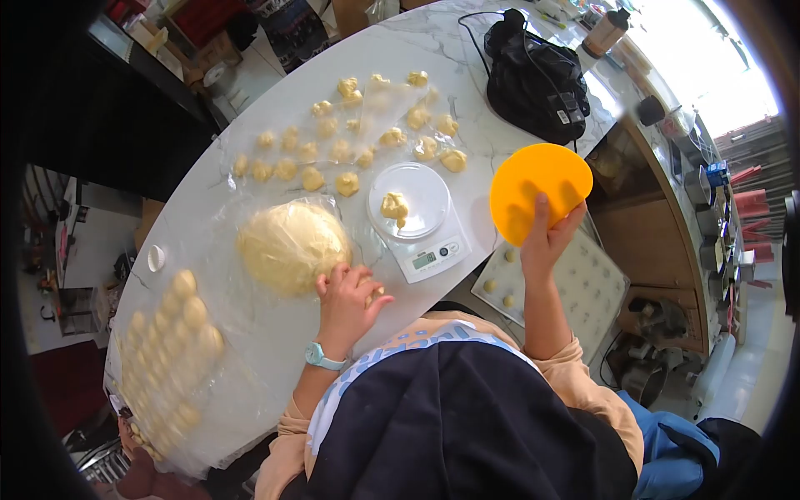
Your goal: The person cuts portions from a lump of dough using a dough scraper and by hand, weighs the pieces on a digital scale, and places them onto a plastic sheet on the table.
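My right hand [552,233] grips a round yellow scraper [540,187], raised at the right of the scale. Beside the front edge of the large dough mass [292,246], my left hand [348,304] is closed with its fingers curled on a small piece of dough, mostly hidden by them. The big dough is partly covered by clear plastic. A white digital scale [429,254] stands between my hands, with a dough lump [394,206] on its round plate. Rough dough pieces [347,184] lie behind it, many under plastic film.
Smooth dough balls [190,312] lie under plastic at the left, near a small white cap [156,258]. A black bag [533,83] and a brown bottle [607,33] are at the back right. Below the table's right edge is a tray [596,287] with dough balls.
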The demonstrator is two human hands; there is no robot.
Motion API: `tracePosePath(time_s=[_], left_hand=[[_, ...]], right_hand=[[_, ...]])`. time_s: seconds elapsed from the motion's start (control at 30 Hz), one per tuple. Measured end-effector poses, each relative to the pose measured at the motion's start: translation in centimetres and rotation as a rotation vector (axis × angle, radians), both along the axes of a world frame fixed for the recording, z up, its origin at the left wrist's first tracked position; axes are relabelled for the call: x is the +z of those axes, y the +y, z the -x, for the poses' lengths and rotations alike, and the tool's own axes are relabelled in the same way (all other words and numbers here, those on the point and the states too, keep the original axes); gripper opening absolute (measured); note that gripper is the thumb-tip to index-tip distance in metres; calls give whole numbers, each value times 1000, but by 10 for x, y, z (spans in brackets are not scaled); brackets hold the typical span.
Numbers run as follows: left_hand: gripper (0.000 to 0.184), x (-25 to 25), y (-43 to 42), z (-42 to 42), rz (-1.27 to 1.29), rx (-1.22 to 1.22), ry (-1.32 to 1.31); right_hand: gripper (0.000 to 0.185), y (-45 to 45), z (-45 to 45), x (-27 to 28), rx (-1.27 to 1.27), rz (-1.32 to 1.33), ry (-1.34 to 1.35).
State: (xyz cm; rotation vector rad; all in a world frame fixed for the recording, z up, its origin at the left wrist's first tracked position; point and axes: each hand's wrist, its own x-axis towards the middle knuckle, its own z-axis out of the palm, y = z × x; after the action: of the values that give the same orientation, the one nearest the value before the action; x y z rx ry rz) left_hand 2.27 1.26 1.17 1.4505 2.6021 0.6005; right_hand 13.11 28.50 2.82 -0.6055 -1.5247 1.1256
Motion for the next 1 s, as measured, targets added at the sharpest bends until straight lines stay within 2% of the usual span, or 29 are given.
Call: tracePosePath(time_s=[0.2, 0.3, 0.37, 0.47, 0.57, 0.67, 0.8, 0.9, 1.0], left_hand=[[26, 15, 61, 36, -412, -12, -112], [29, 3, 84, 67, -305, -232, -319], [24, 5, 89, 80, -323, -246, -382], [24, 16, 93, 97, -403, -194, -496], [27, 29, 92, 114, -501, -114, -516], [25, 41, 85, 152, -680, 33, -400], [25, 63, 86, 214, -797, 225, -246], [24, 47, 101, 273, -690, 207, -209], [23, 17, 133, 315, -654, 277, -171]], right_hand=[[39, 10, 13, 1, 14, 51, 43], [36, 13, 24, 8, 27, 104, 83], [35, 27, 31, 7, 84, 170, 140], [32, 57, 52, 15, 425, 742, 217], [30, 66, 99, 12, 730, 1134, 204], [35, 64, 145, 31, 789, 828, 78], [37, 86, 183, 21, 1126, 703, -276], [35, 78, 191, 5, 1179, 580, -315], [33, 77, 187, 9, 1242, 620, -359]])
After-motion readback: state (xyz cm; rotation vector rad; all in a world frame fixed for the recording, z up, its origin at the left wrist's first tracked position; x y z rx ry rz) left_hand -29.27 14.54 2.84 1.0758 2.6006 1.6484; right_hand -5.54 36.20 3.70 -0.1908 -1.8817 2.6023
